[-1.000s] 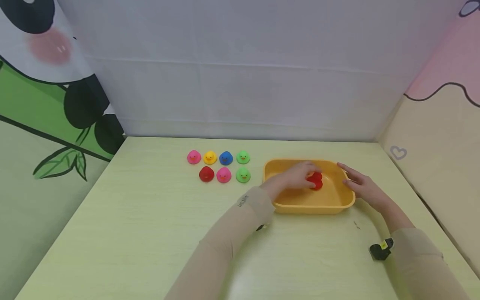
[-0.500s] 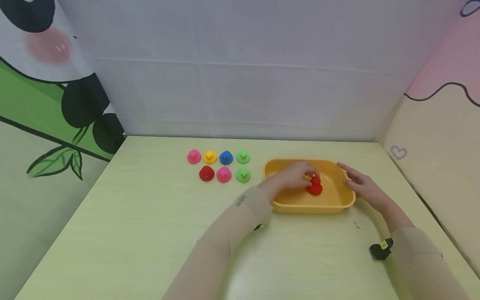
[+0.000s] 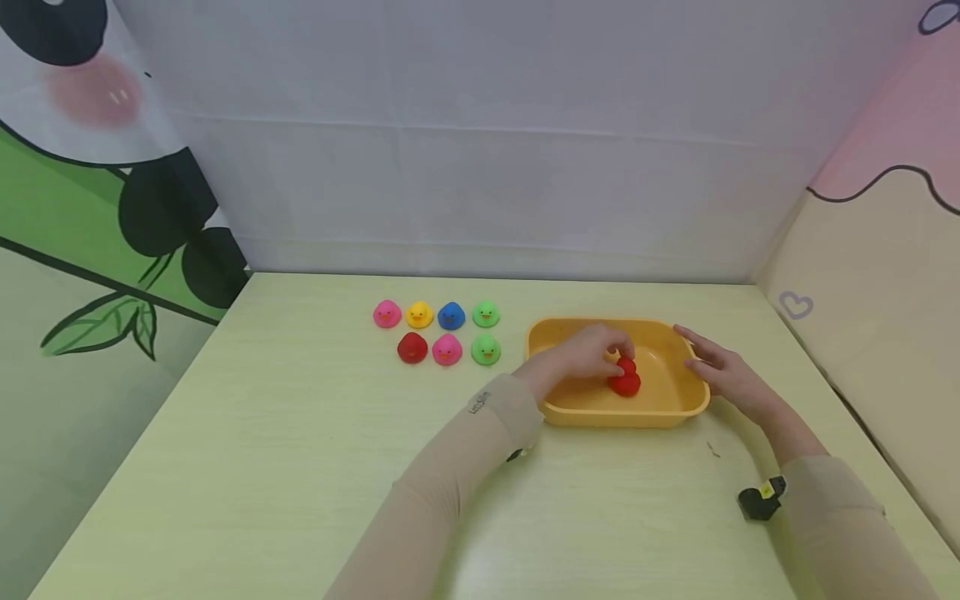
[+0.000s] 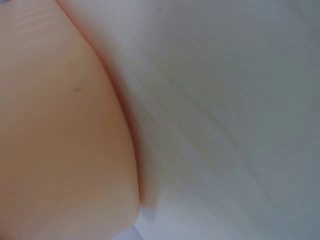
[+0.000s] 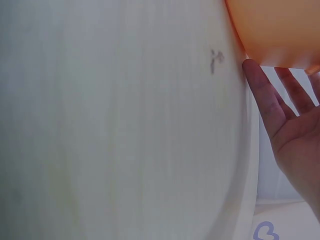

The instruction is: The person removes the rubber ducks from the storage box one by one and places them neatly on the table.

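Observation:
In the head view my left hand (image 3: pixel 597 350) reaches over the near-left side of a yellow plastic basin (image 3: pixel 611 418). Its thumb and fingers pinch the top of a red rubber duck (image 3: pixel 625 383) inside the basin; the fingertips partly cover the duck. At the basin's right end my right hand (image 3: pixel 722 372) rests with fingers extended against the rim and outer wall. The right wrist view has the right hand (image 5: pixel 300 135) with straight fingers touching the orange-looking basin wall (image 5: pixel 280 35). Only the basin's outer wall (image 4: pixel 70 130) and tabletop appear in the left wrist view.
Left of the basin, small rubber ducks stand in two rows, including a blue duck (image 3: pixel 452 316), a yellow duck (image 3: pixel 419 315) and a red duck (image 3: pixel 412 348). A white cloth wall (image 3: pixel 480 200) rises behind the table (image 3: pixel 247 442).
The red duck in the basin has shifted slightly left and toward the near side, along with the left hand's fingers. My right hand has stayed at the basin's right end.

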The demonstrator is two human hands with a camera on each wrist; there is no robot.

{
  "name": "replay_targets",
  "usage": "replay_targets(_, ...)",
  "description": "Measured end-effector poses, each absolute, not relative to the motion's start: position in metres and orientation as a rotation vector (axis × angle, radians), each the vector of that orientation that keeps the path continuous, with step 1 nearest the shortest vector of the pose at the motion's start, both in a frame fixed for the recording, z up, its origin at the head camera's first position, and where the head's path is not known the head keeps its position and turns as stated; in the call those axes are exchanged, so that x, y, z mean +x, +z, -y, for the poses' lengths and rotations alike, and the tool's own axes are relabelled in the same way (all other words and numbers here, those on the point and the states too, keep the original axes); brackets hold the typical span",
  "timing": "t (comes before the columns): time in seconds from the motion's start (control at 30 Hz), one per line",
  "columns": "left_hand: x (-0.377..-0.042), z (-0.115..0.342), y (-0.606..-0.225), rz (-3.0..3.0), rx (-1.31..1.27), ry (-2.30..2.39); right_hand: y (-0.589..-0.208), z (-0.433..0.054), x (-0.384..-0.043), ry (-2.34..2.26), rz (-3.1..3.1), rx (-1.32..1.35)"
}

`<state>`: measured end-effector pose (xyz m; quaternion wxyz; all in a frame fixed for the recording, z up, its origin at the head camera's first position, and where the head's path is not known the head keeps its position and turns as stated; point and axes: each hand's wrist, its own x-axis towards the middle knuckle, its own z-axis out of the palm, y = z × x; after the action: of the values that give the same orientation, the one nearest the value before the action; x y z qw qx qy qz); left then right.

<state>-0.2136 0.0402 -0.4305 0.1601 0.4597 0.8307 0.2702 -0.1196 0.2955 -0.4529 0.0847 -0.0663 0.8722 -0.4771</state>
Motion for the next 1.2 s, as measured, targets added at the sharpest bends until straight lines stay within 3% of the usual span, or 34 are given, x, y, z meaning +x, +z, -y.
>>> replay_targets(1.2,-0.199,-0.007,-0.404,-2.386,1.371,0.895,-0.455,-0.295,-0.120,-1.421,-2.615,-0.213)
